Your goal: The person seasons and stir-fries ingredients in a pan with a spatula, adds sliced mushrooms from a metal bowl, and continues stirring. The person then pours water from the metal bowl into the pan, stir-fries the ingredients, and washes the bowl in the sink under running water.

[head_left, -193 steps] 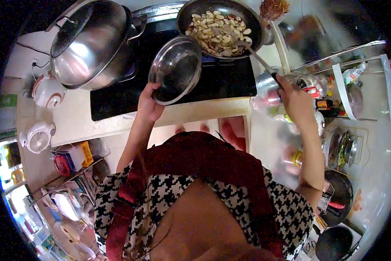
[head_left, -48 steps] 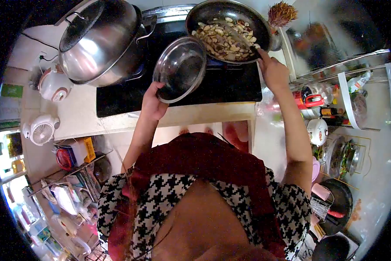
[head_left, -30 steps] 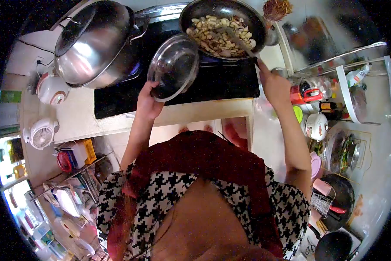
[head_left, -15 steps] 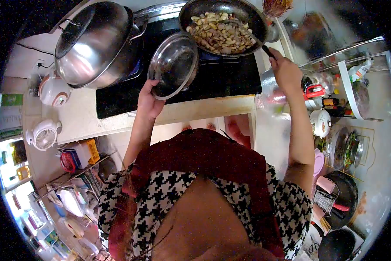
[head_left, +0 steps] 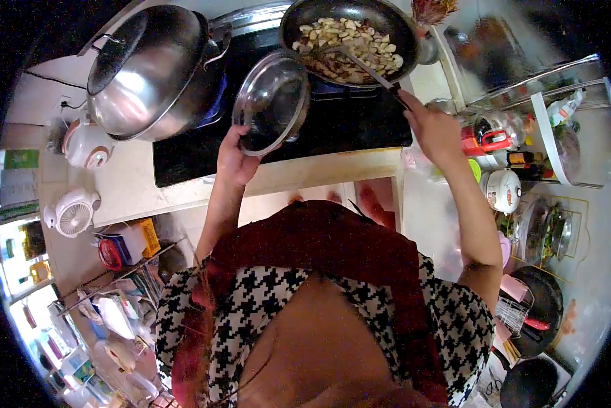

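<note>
My left hand (head_left: 236,158) grips the near rim of a clear glass bowl (head_left: 273,102), which is tilted above the black stovetop (head_left: 346,129). My right hand (head_left: 433,129) is closed round the dark handle of a metal spatula (head_left: 372,72). The spatula's blade reaches into a dark frying pan (head_left: 404,34) at the top and is partly hidden among the food. Pale sliced pieces (head_left: 350,44), perhaps mushrooms, lie in the pan with darker bits. No food can be made out in the bowl.
A large lidded steel wok (head_left: 139,75) stands on the left burner. Beside it are a white appliance (head_left: 86,144) and a small white fan (head_left: 73,212). Bottles (head_left: 519,158), a white lidded pot (head_left: 502,192) and a wire rack are on the right. The counter edge (head_left: 292,170) runs before me.
My right hand and the spatula have moved left and a little nearer to me since the last frame, and the pieces in the pan have shifted. The bowl stays almost in place.
</note>
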A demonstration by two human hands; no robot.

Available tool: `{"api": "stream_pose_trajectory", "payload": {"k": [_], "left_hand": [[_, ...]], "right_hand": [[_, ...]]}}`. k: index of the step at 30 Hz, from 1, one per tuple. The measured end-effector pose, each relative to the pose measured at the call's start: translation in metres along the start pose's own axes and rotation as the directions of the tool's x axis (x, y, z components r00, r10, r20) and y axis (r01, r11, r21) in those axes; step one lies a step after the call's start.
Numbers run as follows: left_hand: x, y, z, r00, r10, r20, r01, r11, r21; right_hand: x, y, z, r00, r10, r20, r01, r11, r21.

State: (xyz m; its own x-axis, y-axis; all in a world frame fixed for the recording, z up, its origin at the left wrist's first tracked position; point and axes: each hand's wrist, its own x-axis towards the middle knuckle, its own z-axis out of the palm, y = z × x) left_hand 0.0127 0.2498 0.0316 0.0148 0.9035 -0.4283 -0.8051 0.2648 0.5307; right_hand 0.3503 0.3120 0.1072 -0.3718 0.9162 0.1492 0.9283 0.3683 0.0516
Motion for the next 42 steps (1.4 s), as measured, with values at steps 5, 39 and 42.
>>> {"api": "stream_pose_trajectory", "payload": {"k": [5, 39, 42], "left_hand": [[0.003, 0.002, -0.004, 1.000, -0.014, 0.028, 0.014, 1.000, 0.005], [0.000, 0.000, -0.008, 0.997, 0.050, 0.054, -0.053, 0.998, 0.046], [0.003, -0.001, -0.014, 0.996, 0.034, 0.083, -0.037, 0.999, 0.034]], "right_hand": [[-0.018, 0.005, -0.027, 0.996, 0.049, 0.079, -0.050, 0.999, 0.008], [-0.012, 0.024, -0.008, 0.972, 0.233, -0.034, -0.235, 0.965, -0.118], [-0.024, 0.030, -0.016, 0.974, 0.224, -0.038, -0.227, 0.962, -0.152]]}}
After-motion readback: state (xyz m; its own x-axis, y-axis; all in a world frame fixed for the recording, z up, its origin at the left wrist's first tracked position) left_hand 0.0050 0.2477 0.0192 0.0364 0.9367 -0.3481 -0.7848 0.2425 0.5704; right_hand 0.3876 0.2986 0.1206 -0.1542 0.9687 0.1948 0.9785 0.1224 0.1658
